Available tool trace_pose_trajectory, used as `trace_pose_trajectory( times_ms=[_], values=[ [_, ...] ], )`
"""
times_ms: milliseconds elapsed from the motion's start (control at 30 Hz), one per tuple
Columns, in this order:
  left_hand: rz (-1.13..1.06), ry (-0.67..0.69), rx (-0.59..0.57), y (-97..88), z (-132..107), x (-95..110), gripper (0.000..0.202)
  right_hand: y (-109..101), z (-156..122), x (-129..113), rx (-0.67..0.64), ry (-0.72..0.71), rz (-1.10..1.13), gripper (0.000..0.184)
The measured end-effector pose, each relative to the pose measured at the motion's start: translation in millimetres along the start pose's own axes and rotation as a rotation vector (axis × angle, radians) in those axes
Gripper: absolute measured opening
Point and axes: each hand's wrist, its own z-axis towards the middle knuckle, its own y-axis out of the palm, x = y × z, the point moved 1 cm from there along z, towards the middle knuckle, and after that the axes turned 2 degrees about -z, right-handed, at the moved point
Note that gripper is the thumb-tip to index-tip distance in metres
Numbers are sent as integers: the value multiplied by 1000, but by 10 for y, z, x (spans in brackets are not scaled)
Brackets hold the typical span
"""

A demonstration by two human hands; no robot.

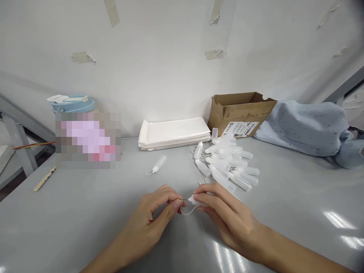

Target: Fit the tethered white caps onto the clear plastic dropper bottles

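Dropper bottle [192,200], seen from the head camera, lies sideways between the two hands, near the front of the grey surface [99,204]. The fingers of the right hand [233,216] are clamped around its body and hide most of it. The left hand [153,212] has its fingers pinched together on the end of a thin strap [188,213], just at the tip of the bare needle [184,199]; whether a cap sits inside that pinch, I cannot tell.

As for progress, the needle on this one is partly exposed, so I judge its tip not yet covered. One lone bottle [159,163] lies apart, farther back; it may be a finished one, though that is a guess. The heap [227,159] on the right seems to be what is left.

Counted: one bottle in hand, one lying alone, and well over ten in the heap, overlapping too much for an exact figure. Behind are one carton [241,115], one stack of white packets [176,131], several deep, and one bluish cloth [301,127].
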Motion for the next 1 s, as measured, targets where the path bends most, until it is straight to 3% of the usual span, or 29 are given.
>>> trace_pose_trajectory(
  times_ms=[600, 1000],
  values=[
    [11, -6, -9, -8, 7, -5, 31, -12, 13, 0, -23, -11, -23, 36],
    [153, 138, -4, 19, 11, 9, 28, -28, 16, 35, -70, -84, -74, 38]
  ],
)
